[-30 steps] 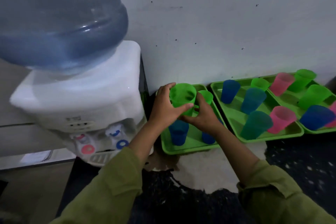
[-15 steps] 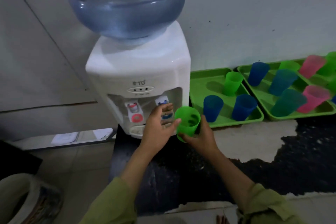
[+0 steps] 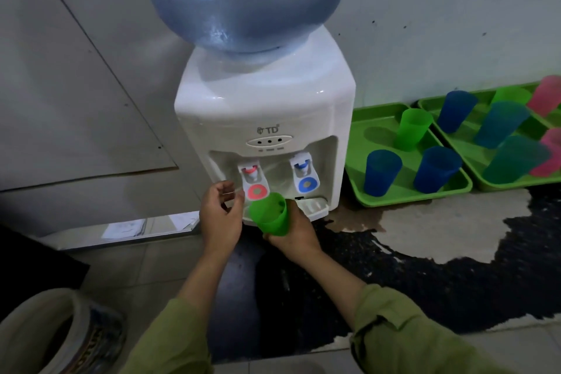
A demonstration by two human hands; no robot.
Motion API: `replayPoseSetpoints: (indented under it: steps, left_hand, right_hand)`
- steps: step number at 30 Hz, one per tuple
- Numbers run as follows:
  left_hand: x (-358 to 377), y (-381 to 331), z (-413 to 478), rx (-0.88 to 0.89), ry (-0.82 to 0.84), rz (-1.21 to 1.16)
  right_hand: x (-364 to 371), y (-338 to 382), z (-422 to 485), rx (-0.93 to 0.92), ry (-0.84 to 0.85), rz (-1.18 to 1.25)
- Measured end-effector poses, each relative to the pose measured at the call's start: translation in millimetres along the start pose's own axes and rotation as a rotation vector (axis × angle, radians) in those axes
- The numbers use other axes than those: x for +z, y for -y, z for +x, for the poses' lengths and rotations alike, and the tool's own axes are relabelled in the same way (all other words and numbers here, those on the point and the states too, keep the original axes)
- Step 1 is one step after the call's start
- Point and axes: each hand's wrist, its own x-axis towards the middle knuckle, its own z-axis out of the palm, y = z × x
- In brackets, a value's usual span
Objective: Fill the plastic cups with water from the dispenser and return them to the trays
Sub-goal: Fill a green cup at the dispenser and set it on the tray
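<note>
My right hand grips a green plastic cup from below, tilted, just under the red tap of the white water dispenser. My left hand hovers left of the cup with fingers loosely curled, holding nothing, near the red lever. The blue tap is to the right. A green tray beside the dispenser carries one green cup and two blue cups. A second green tray further right holds several blue, teal and pink cups.
A large blue water bottle sits on top of the dispenser. A wet stain spreads over the dark counter in front of the trays. A round pot stands at lower left. White wall panels are behind.
The green cup was lifted off the near tray and carried left to the dispenser. My left hand let go of it; my right hand now holds it alone under the red tap.
</note>
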Motion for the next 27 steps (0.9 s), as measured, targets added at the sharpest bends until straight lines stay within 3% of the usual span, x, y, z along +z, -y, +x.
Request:
replayPoseSetpoints:
  steps: [9,21,27]
  left_hand:
    - [-7.7,8.0,14.7,-0.008,0.046,-0.009]
    - [-7.8,33.7,8.1,-0.059,0.277,0.112]
    - [6.3,31.7,6.0,-0.028,0.387,0.119]
  right_hand:
    - [20.1,29.0,27.0,0.077,-0.044,0.05]
    - [10.0,24.7,18.2,0.056,0.01,0.095]
    - [-6.9,27.8,-4.0,-0.098,-0.214,0.059]
